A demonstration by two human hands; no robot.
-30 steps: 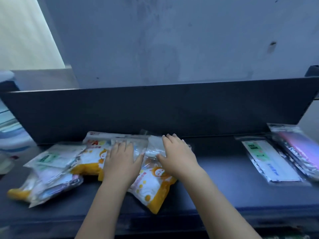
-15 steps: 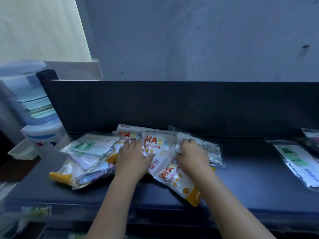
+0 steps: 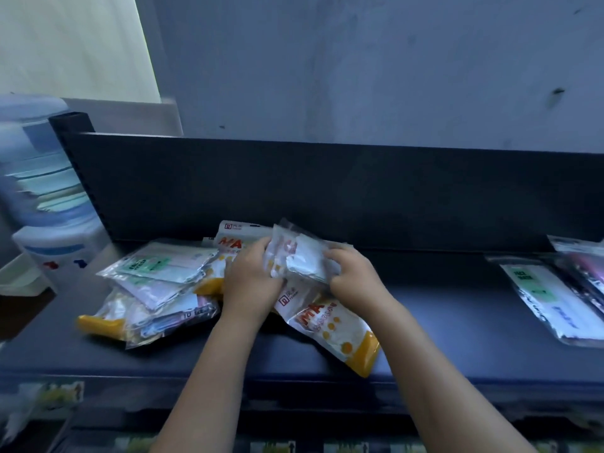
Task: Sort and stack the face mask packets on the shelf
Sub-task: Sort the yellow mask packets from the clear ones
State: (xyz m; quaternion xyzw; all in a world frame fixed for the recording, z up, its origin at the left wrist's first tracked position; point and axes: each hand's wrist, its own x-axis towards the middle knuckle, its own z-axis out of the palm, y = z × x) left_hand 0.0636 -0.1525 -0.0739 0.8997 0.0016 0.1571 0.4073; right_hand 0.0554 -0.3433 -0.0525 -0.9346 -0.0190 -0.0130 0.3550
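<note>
Near the back middle of the dark blue flat shelf (image 3: pixel 441 322), the left hand (image 3: pixel 251 282) and the right hand (image 3: pixel 354 279) each curl their fingers round opposite ends of a crinkled clear plastic mask packet (image 3: pixel 304 259), gripping it over the heap. Its print is too blurred to read. Beneath the hands lies a white-and-orange printed packet (image 3: pixel 333 328), its top hidden by them and its orange end reaching toward the front edge. Toward the shelf's left end sits a loose pile of clear and pale green packets (image 3: pixel 157 282), overlapping so the count cannot be told. At the right end a clear packet with a green label (image 3: pixel 539 299) lies flat. A pink packet (image 3: pixel 588 266) beside it is cut off by the frame.
</note>
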